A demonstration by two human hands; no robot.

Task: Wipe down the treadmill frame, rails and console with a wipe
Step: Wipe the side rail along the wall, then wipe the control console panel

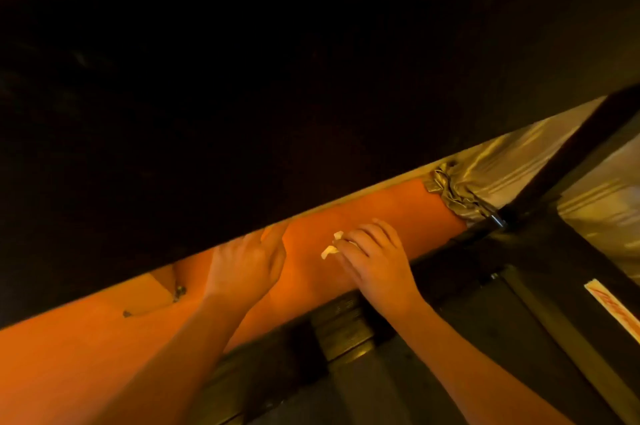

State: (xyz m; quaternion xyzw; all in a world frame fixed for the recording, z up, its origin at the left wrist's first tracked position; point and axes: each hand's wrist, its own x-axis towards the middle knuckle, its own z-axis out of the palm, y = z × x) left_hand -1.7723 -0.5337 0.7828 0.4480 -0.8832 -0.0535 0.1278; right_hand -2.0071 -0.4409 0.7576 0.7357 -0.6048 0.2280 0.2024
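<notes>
Within right hand (375, 256), small crumpled whitish wipe (330, 248)

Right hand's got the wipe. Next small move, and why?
Probably draw the right hand back so the wipe lands on the dark frame bar beside it; it is pinched at the fingertips over the orange floor, off the treadmill.

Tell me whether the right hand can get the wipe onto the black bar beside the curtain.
Probably yes. The right hand pinches the wipe, and the black bar lies close to its right. Only bare orange surface shows between them; nothing visible blocks the way.
</notes>
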